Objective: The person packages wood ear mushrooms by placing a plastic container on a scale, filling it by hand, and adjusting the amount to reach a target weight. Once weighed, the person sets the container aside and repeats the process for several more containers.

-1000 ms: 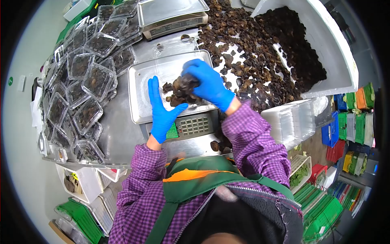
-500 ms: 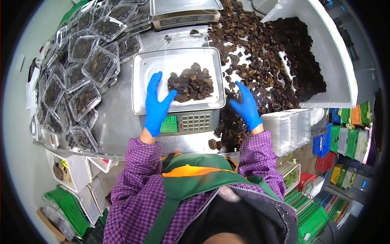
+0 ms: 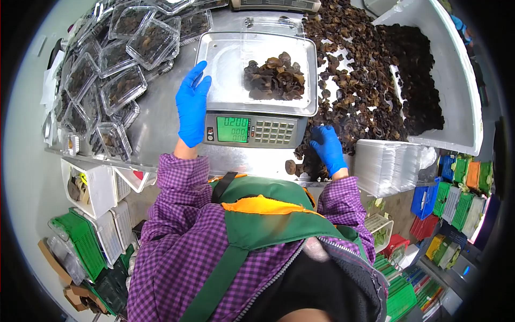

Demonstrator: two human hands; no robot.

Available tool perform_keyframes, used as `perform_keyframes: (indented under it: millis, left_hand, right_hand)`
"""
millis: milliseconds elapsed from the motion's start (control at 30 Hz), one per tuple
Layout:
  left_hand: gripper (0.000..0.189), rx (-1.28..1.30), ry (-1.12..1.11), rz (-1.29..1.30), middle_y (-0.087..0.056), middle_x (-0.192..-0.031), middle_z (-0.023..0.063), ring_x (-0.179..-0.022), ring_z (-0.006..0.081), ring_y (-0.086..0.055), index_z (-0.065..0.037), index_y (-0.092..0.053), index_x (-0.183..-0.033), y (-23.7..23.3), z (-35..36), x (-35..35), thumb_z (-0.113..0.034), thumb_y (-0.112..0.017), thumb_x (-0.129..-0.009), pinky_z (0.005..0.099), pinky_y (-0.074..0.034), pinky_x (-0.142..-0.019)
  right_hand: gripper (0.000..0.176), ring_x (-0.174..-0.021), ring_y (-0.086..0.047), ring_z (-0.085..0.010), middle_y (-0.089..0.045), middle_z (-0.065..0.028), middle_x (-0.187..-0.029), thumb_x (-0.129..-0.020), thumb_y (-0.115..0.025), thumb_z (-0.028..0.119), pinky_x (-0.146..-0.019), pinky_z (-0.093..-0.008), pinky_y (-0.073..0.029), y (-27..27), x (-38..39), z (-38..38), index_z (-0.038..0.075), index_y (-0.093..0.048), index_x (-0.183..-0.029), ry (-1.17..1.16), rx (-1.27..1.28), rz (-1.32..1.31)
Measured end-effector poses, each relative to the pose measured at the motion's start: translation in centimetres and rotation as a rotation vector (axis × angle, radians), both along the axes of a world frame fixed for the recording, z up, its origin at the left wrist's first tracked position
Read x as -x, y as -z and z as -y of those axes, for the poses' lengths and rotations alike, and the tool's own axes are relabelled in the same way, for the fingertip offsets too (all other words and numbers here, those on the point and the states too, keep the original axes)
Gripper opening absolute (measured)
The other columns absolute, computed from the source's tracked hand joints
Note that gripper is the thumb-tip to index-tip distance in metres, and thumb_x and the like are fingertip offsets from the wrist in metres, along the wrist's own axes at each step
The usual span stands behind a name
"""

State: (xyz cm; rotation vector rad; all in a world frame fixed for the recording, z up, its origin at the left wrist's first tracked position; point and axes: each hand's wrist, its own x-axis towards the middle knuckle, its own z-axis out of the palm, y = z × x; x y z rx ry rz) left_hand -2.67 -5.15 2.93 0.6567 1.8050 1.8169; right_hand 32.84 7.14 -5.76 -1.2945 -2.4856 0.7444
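A digital scale (image 3: pixel 255 129) stands in front of me, its green display reading 0.200. On its steel tray (image 3: pixel 225 80) lies a heap of dark wood ear mushrooms (image 3: pixel 276 78), toward the right side. My left hand (image 3: pixel 192 104), in a blue glove, is open beside the tray's left edge with its fingers extended upward and nothing in it. To the right of the scale, my blue-gloved right hand (image 3: pixel 328 147) is down in the loose wood ear pile (image 3: pixel 314 161), fingers and thumb curled around some pieces; the fingertips are partly hidden.
Many filled clear plastic boxes (image 3: pixel 123 88) are stacked on the left of the steel table (image 3: pixel 161 107). A white bin (image 3: pixel 461 102) tips more wood ear onto the right side. Stacked clear lids or trays (image 3: pixel 383 166) stand near the right front edge. A second scale (image 3: pixel 276 4) sits behind.
My left hand has left the tray and moved out to its left. The right hand has lowered into the pile and its fingers have closed. The display now reads 0.200; the view has shifted.
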Motion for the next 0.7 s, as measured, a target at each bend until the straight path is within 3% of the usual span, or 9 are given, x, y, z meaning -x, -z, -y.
perform_keyframes:
  millis: [100, 133, 233, 267, 333, 433, 533, 567, 700]
  left_hand:
    - [0.040, -0.017, 0.013, 0.018, -0.057, -0.129, 0.0086, -0.115, 0.0174, -0.052, -0.002, -0.053, -0.129, -0.4, -0.4, -0.7, -0.008, -0.060, -0.090, 0.0303, -0.039, -0.101]
    - [0.039, -0.033, 0.021, 0.017, -0.057, -0.128, 0.0084, -0.114, 0.0170, -0.053, -0.002, -0.054, -0.128, -0.5, -0.5, -0.9, -0.007, -0.060, -0.090, 0.0300, -0.040, -0.101]
    - [0.038, -0.048, 0.039, -0.002, -0.058, -0.127, 0.0081, -0.113, 0.0166, -0.054, -0.002, -0.055, -0.127, -0.2, -1.0, -1.0, -0.008, -0.059, -0.090, 0.0298, -0.041, -0.100]
    - [0.038, -0.053, 0.043, -0.003, -0.058, -0.127, 0.0081, -0.113, 0.0166, -0.054, -0.002, -0.055, -0.127, -0.1, -1.2, -1.0, -0.008, -0.059, -0.090, 0.0298, -0.041, -0.100]
    - [0.038, 0.009, 0.056, -0.027, -0.058, -0.127, 0.0081, -0.112, 0.0161, -0.054, -0.002, -0.055, -0.127, 0.0, -1.5, -1.0, -0.008, -0.059, -0.090, 0.0296, -0.041, -0.099]
    - [0.037, -0.011, 0.059, 0.013, -0.058, -0.127, 0.0080, -0.111, 0.0159, -0.054, -0.002, -0.055, -0.127, 0.0, -1.9, -1.5, -0.008, -0.059, -0.090, 0.0296, -0.041, -0.099]
    - [0.037, 0.026, 0.057, 0.030, -0.058, -0.126, 0.0080, -0.111, 0.0160, -0.054, -0.002, -0.055, -0.126, -0.5, -2.1, -2.0, -0.008, -0.059, -0.090, 0.0294, -0.041, -0.099]
    - [0.037, 0.024, 0.058, 0.029, -0.058, -0.126, 0.0080, -0.111, 0.0160, -0.054, -0.002, -0.055, -0.126, -0.5, -2.0, -2.0, -0.008, -0.059, -0.090, 0.0294, -0.041, -0.099]
    - [0.036, 0.016, 0.035, 0.014, -0.059, -0.126, 0.0078, -0.110, 0.0155, -0.054, -0.002, -0.056, -0.126, 0.2, -1.7, -1.4, -0.008, -0.058, -0.091, 0.0289, -0.042, -0.098]
  right_hand:
    - [0.023, -0.086, -0.064, -0.0305, -0.065, -0.0139, -0.092, -0.075, -0.067, -0.002, -0.078, -0.0352, -0.051, 1.9, -0.7, -0.3, 0.006, -0.065, -0.096, 0.041, 0.179, -0.070]
    - [0.017, -0.085, -0.065, -0.0276, -0.065, -0.0124, -0.088, -0.075, -0.064, -0.004, -0.076, -0.0346, -0.051, 2.1, -0.4, -0.3, 0.005, -0.065, -0.089, 0.102, 0.257, -0.204]
    - [0.025, -0.083, -0.064, -0.0240, -0.065, -0.0105, -0.094, -0.076, -0.064, -0.003, -0.075, -0.0321, -0.051, 0.6, -0.9, -1.1, 0.007, -0.066, -0.099, 0.178, 0.363, -0.179]
    - [0.025, -0.083, -0.064, -0.0240, -0.065, -0.0105, -0.094, -0.076, -0.064, -0.003, -0.075, -0.0321, -0.051, -0.2, -0.7, -1.5, 0.007, -0.066, -0.099, 0.181, 0.358, -0.181]
    - [0.038, -0.078, -0.063, -0.0207, -0.063, -0.0082, -0.102, -0.077, -0.067, 0.000, -0.074, -0.0300, -0.051, -2.0, 0.3, -2.2, 0.011, -0.064, -0.113, 0.077, 0.113, -0.253]
    - [0.053, -0.074, -0.062, -0.0180, -0.061, -0.0068, -0.111, -0.077, -0.069, 0.003, -0.072, -0.0295, -0.052, -7.5, 4.4, -3.0, 0.016, -0.058, -0.127, 0.089, 0.082, -0.314]
    - [0.058, -0.072, -0.062, -0.0163, -0.060, -0.0061, -0.113, -0.077, -0.070, 0.007, -0.069, -0.0296, -0.052, -10.6, 9.0, -3.4, 0.020, -0.054, -0.131, 0.027, 0.065, -0.382]
    - [0.060, -0.070, -0.058, -0.0098, -0.060, -0.0054, -0.116, -0.079, -0.070, 0.004, -0.066, -0.0243, -0.051, -11.5, 10.5, -3.4, 0.019, -0.052, -0.134, 0.010, 0.095, -0.357]
    - [0.059, -0.064, -0.055, -0.0123, -0.062, -0.0033, -0.112, -0.080, -0.071, 0.009, -0.065, -0.0260, -0.051, -9.0, 13.8, -5.8, 0.023, -0.052, -0.134, -0.041, -0.033, -0.282]
